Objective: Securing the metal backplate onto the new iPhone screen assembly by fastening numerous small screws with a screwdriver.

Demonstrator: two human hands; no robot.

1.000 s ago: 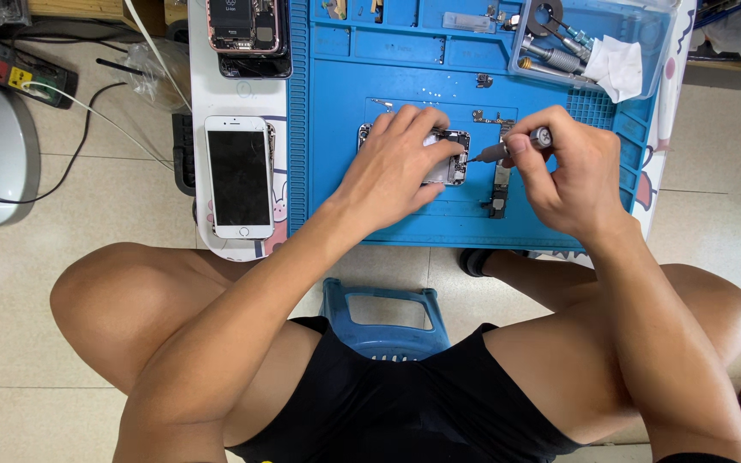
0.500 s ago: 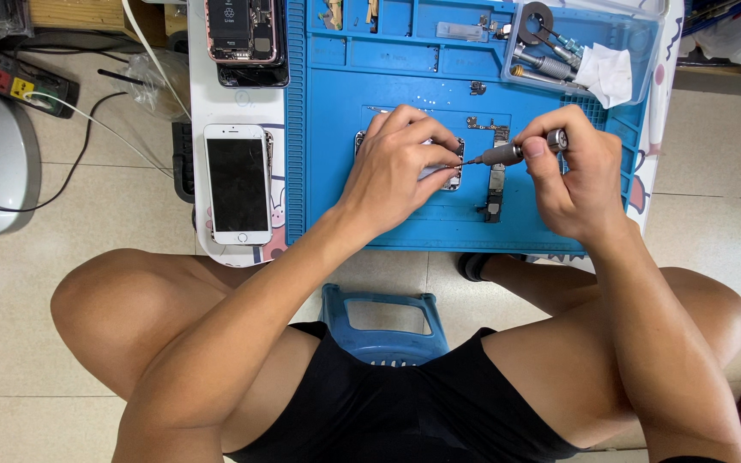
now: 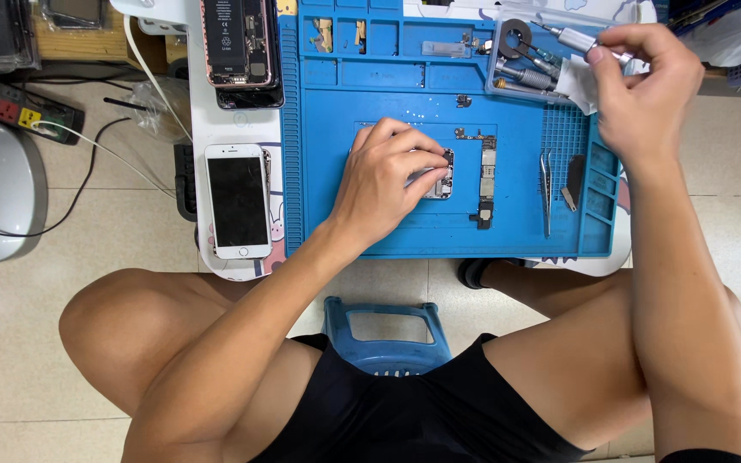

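Observation:
My left hand (image 3: 388,176) lies over a small phone part (image 3: 441,182) in the middle of the blue work mat (image 3: 345,111), fingers curled on it. My right hand (image 3: 645,81) is up at the far right corner, pinching a silver screwdriver (image 3: 581,40) whose tip points into a clear tool tray (image 3: 508,60). A long phone logic board (image 3: 485,180) lies on the mat just right of my left hand.
Tweezers (image 3: 546,189) and a small dark tool (image 3: 573,180) rest on the mat's right side. A white phone (image 3: 237,201) lies left of the mat, an opened phone (image 3: 240,47) beyond it. A power strip (image 3: 21,111) sits on the floor; a blue stool (image 3: 386,330) shows between my legs.
My right hand has lifted the screwdriver away from the part and carried it up and right to the tool tray. My left hand has stayed on the part.

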